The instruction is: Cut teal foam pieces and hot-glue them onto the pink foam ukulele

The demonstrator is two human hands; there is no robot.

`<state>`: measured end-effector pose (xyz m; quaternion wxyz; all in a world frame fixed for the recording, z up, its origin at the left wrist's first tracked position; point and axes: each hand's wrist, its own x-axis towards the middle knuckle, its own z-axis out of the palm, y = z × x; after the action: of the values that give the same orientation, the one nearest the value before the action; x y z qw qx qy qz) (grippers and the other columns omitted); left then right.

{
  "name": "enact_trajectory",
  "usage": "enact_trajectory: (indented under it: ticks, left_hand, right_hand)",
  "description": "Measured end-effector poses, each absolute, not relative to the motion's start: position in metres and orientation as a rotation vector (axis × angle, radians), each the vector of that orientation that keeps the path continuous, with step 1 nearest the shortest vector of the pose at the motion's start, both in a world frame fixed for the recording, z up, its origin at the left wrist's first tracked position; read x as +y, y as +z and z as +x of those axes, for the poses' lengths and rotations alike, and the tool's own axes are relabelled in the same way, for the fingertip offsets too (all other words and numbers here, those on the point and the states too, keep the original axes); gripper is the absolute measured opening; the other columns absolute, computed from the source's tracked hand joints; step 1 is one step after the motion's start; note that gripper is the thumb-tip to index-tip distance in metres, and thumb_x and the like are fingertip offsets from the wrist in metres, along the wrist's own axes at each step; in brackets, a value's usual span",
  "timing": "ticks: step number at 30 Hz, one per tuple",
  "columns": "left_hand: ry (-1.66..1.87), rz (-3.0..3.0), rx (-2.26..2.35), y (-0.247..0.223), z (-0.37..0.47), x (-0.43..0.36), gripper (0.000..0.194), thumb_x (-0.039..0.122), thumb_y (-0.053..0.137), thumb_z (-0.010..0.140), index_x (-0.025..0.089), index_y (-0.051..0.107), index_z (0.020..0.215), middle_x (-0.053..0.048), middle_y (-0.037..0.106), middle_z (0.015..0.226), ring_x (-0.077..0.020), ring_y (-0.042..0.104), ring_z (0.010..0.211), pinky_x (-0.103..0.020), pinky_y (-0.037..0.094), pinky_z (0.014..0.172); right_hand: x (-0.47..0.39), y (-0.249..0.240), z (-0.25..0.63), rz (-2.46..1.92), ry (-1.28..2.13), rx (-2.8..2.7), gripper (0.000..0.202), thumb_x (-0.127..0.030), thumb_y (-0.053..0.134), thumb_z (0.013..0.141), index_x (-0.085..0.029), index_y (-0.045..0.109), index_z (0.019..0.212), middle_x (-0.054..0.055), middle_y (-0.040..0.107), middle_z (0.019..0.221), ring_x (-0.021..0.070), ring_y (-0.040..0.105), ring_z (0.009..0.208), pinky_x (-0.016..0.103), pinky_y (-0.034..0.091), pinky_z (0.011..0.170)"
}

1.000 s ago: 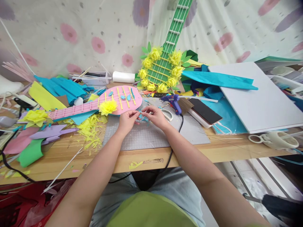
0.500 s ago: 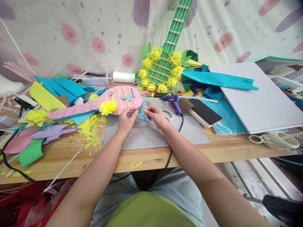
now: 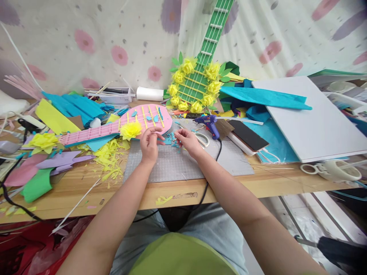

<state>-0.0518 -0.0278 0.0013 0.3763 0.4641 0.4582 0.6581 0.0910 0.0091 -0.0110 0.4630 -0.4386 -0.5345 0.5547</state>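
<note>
Over the grey cutting mat [image 3: 229,160], my left hand [image 3: 150,145] is beside the body of a pink paper guitar [image 3: 163,114]. Its fingers are loosely bent and apart, with nothing visible in them. My right hand [image 3: 187,142] is to the right of it, thumb and fingertips pinched together. Whatever is in that pinch is too small to make out. Small blue paper scraps [image 3: 171,137] lie between the hands. Yellow strips, blue leaf shapes and a yellow paper flower [image 3: 131,130] decorate the guitar.
A purple glue gun [image 3: 210,124] with a black cord lies right of scissors [image 3: 203,139]. Behind stands a green paper guitar [image 3: 193,89] with yellow flowers. A phone [image 3: 249,134], white board [image 3: 321,122] and tape roll [image 3: 348,170] are rightward; yellow scraps [image 3: 110,156] lie left.
My left hand has drawn slightly left, away from my right hand, and its fingers have spread. My right hand stays almost in place, still pinched.
</note>
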Motion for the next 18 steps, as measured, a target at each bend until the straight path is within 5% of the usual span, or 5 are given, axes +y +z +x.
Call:
enact_trajectory:
  ticks: [3, 9, 18]
  left_hand:
    - [1.8, 1.094, 1.233, 0.0, -0.056, -0.023, 0.022, 0.042, 0.054, 0.08, 0.02, 0.052, 0.079, 0.0, 0.058, 0.078, -0.0063, 0.051, 0.053, -0.019, 0.046, 0.048]
    - [1.432, 1.24, 1.216, -0.011, -0.044, -0.019, 0.036, 0.036, 0.073, 0.063, 0.02, 0.056, 0.09, 0.0, 0.058, 0.084, -0.0093, 0.057, 0.06, -0.021, 0.049, 0.05]
    - [1.441, 1.094, 1.143, -0.011, -0.034, -0.021, 0.03, 0.033, 0.072, 0.062, 0.017, 0.065, 0.087, -0.002, 0.064, 0.079, -0.0129, 0.061, 0.066, -0.025, 0.053, 0.052]
  right_hand:
    - [0.012, -0.013, 0.091, -1.131, 1.32, -1.327, 0.032, -0.046, 0.068, 0.067, -0.019, 0.052, 0.067, -0.006, 0.047, 0.051, 0.0068, 0.043, 0.045, 0.02, 0.036, 0.039]
    - [0.008, -0.011, 0.089, -1.097, 1.353, -1.336, 0.034, -0.048, 0.07, 0.064, -0.018, 0.054, 0.067, -0.005, 0.049, 0.053, 0.0071, 0.044, 0.046, 0.02, 0.036, 0.04]
    - [0.005, -0.008, 0.088, -1.039, 1.436, -1.244, 0.042, -0.052, 0.073, 0.053, -0.017, 0.057, 0.068, -0.005, 0.051, 0.053, 0.0066, 0.043, 0.048, 0.02, 0.034, 0.042]
